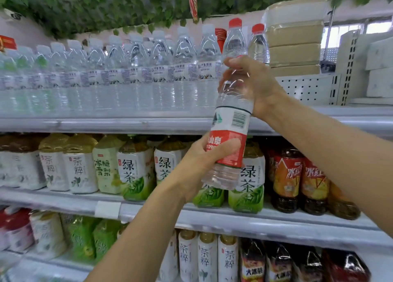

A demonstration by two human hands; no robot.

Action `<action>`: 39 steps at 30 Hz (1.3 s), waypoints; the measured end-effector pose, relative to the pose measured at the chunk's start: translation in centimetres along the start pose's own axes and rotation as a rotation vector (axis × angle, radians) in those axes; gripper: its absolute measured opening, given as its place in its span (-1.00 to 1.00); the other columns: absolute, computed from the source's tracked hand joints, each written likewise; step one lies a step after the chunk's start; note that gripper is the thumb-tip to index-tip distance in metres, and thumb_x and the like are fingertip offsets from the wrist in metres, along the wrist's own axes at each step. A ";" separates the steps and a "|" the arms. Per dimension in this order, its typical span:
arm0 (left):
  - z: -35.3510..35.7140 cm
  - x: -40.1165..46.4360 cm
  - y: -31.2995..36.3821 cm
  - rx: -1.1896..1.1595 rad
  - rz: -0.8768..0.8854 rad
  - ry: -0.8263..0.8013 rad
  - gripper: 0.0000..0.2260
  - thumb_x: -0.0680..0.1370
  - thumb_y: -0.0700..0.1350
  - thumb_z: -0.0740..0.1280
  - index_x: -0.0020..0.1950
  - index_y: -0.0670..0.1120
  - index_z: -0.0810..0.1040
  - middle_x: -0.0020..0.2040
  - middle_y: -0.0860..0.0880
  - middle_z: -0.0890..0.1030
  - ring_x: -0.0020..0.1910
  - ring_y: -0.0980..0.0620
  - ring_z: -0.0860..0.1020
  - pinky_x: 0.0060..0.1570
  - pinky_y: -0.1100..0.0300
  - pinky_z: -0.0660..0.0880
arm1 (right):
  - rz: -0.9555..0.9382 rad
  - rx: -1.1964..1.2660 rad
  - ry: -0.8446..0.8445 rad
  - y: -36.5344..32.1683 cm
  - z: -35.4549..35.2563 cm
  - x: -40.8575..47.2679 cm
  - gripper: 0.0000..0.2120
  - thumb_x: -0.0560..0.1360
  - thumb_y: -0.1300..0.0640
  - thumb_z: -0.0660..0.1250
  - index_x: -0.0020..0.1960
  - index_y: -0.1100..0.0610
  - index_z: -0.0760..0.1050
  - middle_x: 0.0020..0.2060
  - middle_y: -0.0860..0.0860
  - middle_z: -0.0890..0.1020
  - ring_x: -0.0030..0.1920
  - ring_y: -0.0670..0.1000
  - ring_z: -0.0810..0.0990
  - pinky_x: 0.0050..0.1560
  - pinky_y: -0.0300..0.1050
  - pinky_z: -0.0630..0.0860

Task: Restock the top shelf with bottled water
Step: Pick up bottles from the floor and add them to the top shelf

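Observation:
Both hands hold one clear water bottle (231, 116) with a red cap and a red-and-white label, upright in front of the top shelf (127, 123). My right hand (253, 84) grips its upper body just below the shoulder. My left hand (204, 160) grips the red label low down, thumb across the front. The bottle's base hangs below the top shelf's edge, in front of the tea shelf. Behind it on the top shelf stands another red-capped bottle (258, 45). A long row of white-capped water bottles (119, 73) fills the top shelf to the left.
Stacked tan packs (294, 39) in plastic wrap sit at the top shelf's right end, beside white perforated shelf panels (308, 88). Green tea bottles (136, 167) and red iced-tea bottles (297, 179) crowd the middle shelf. More drinks fill the bottom shelf. Artificial leaves (106, 5) hang overhead.

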State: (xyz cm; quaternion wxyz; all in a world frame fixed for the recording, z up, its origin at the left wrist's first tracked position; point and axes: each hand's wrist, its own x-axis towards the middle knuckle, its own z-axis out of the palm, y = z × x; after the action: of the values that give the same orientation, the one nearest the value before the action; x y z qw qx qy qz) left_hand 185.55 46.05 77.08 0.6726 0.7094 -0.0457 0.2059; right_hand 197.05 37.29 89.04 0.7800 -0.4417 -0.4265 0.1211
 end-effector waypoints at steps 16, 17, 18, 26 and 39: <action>3.1 1.8 1.2 0.563 0.275 0.598 -0.37 0.32 0.19 0.56 0.25 0.20 0.29 -0.06 0.18 0.54 -0.13 0.22 0.58 -0.04 0.12 0.61 | 0.038 -0.575 -0.003 1.5 -0.5 -3.8 -0.59 0.39 -0.11 0.51 0.15 0.05 0.57 -0.10 0.00 0.72 -0.15 -0.02 0.72 -0.10 -0.10 0.63; 3.4 2.1 1.5 0.554 0.279 0.574 -0.36 0.33 0.19 0.55 0.28 0.18 0.29 -0.05 0.17 0.55 -0.13 0.22 0.58 -0.06 0.14 0.61 | 0.004 -0.598 0.007 1.1 -0.8 -3.6 -0.62 0.40 -0.10 0.51 0.12 0.06 0.59 -0.12 0.00 0.72 -0.17 -0.03 0.72 -0.11 -0.12 0.64; 3.7 2.5 1.9 0.522 0.283 0.535 -0.36 0.35 0.18 0.54 0.31 0.16 0.29 -0.05 0.15 0.55 -0.15 0.22 0.60 -0.10 0.19 0.61 | -0.030 -0.617 0.017 0.4 -1.1 -3.3 -0.68 0.41 -0.08 0.50 0.08 0.07 0.61 -0.14 0.00 0.73 -0.19 -0.03 0.72 -0.13 -0.14 0.64; 1.4 8.7 4.8 0.782 0.448 0.460 -0.69 0.64 0.13 0.20 0.30 0.00 0.45 0.18 0.07 0.52 0.16 0.12 0.48 0.16 0.20 0.38 | -0.229 -0.572 0.222 -7.0 -5.1 2.4 -0.64 0.45 -0.05 0.46 0.15 0.13 0.54 -0.11 0.04 0.70 -0.23 -0.03 0.71 -0.22 -0.15 0.63; 0.6 12.6 4.3 0.903 0.355 0.499 -0.68 0.52 -0.03 0.43 0.25 -0.03 0.52 0.15 0.02 0.49 0.05 0.09 0.52 0.07 0.22 0.46 | -0.114 -0.817 0.220 -2.8 -9.1 7.7 -0.28 0.41 -0.09 0.51 0.39 0.23 0.29 0.07 0.13 0.59 -0.06 0.09 0.64 -0.12 -0.02 0.62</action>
State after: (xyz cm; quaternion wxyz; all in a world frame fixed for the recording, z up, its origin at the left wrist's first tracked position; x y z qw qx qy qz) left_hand 195.72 47.71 85.52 0.2465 0.8386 0.0894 0.4774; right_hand 208.23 34.68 93.31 0.5872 -0.7005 -0.3773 -0.1489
